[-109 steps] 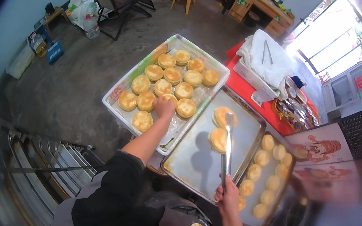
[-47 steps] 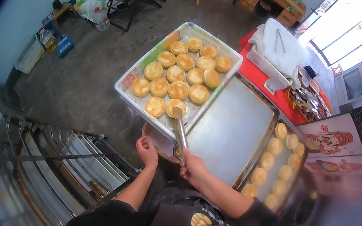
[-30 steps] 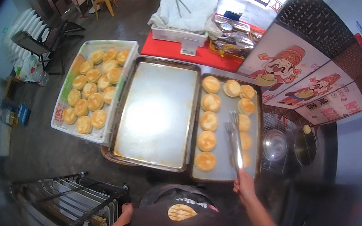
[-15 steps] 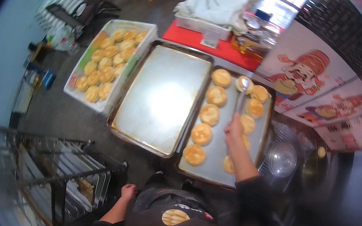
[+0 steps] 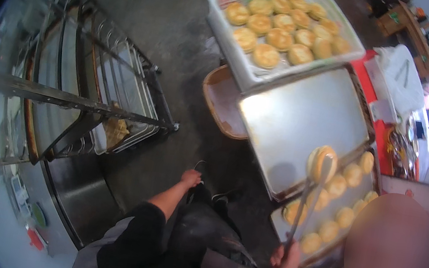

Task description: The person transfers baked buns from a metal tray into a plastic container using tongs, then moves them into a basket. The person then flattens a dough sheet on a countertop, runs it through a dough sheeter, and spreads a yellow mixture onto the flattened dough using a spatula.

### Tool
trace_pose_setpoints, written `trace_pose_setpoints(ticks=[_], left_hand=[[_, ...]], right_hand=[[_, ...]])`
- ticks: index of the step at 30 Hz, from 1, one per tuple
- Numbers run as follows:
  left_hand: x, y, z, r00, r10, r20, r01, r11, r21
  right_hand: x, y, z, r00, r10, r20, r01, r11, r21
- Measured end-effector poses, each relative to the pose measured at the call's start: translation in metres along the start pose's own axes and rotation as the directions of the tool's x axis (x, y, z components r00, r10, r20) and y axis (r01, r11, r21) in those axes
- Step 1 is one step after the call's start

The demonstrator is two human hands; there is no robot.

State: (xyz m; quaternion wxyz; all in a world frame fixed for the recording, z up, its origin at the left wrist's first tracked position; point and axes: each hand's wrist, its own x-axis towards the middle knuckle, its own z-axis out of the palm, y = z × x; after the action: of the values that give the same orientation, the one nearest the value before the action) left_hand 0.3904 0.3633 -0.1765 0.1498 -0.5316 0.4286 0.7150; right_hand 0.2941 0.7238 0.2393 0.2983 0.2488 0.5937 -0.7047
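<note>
Bun (image 5: pixel 325 163) clamped in tongs (image 5: pixel 297 220) where two trays meet.
Right hand (image 5: pixel 286 257): fingers wrapped round the tongs' handle end; the bun sits between the tips, tilted, seen over the adjoining edges of the bare tray (image 5: pixel 299 123) and the loaded tray (image 5: pixel 331 208). A shadow falls on the bare tray beside it. Loaded tray: further buns, roughly in two rows. Left hand (image 5: pixel 191 178): low, near the body, apart from trays and tongs; cannot tell whether its fingers are clenched or released. White box (image 5: pixel 230 51): many buns, beyond the bare tray. Basket (image 5: pixel 207 94) partly beneath the box; metal rack (image 5: pixel 60 95) at far left.
</note>
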Motion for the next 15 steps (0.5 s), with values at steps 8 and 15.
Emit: trace_pose_setpoints(ticks=[8,15], left_hand=[[0.04,0.059,0.133,0.865,0.458,0.206,-0.354,0.846,-0.398],[0.048,0.112,0.191,0.824,0.505,0.257,-0.384,0.832,-0.401]], right_hand=[[-0.054,0.001,0.042,0.926,0.297,0.234,-0.262,0.95,-0.169],[-0.04,0.013,0.055,0.954,0.273,0.122,-0.231,0.933,-0.275]])
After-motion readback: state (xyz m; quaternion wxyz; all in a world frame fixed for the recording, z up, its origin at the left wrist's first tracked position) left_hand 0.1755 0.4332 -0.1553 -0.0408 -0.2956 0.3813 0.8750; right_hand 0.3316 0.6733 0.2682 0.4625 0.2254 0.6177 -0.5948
